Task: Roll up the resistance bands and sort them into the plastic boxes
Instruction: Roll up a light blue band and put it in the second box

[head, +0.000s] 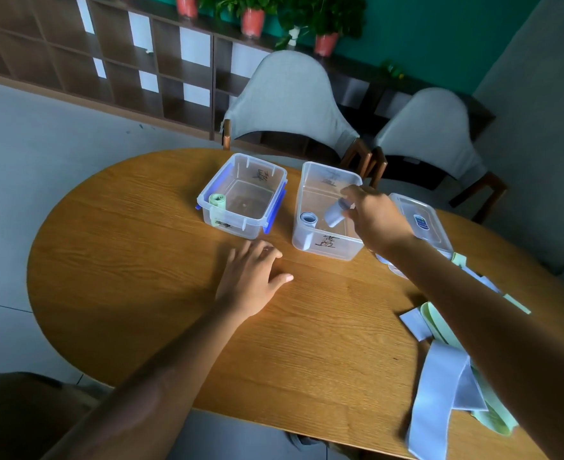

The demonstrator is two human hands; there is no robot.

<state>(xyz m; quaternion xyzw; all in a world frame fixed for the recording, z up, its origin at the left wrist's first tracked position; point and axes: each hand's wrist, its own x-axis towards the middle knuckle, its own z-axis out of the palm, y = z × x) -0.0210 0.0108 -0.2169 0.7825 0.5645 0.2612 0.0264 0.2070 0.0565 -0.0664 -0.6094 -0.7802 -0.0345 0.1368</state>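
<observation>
Right hand (375, 218) over the right box (310, 242), fingers pinching a rolled blue band (335, 214) held tilted above the box interior. Second blue roll (308, 218) already inside, against the near-left wall. Left hand (252, 277) flat on the table (141, 260), fingers relaxed, grasping nothing. Green roll (217, 200) in left box (240, 224), near-left corner. Unrolled blue and green bands (439, 376) heaped at right table edge. Lids (421, 220) stacked just right of right box.

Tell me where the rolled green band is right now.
In the head view the rolled green band stands in the near-left corner of the left plastic box, left of the box holding the blue roll.
</observation>
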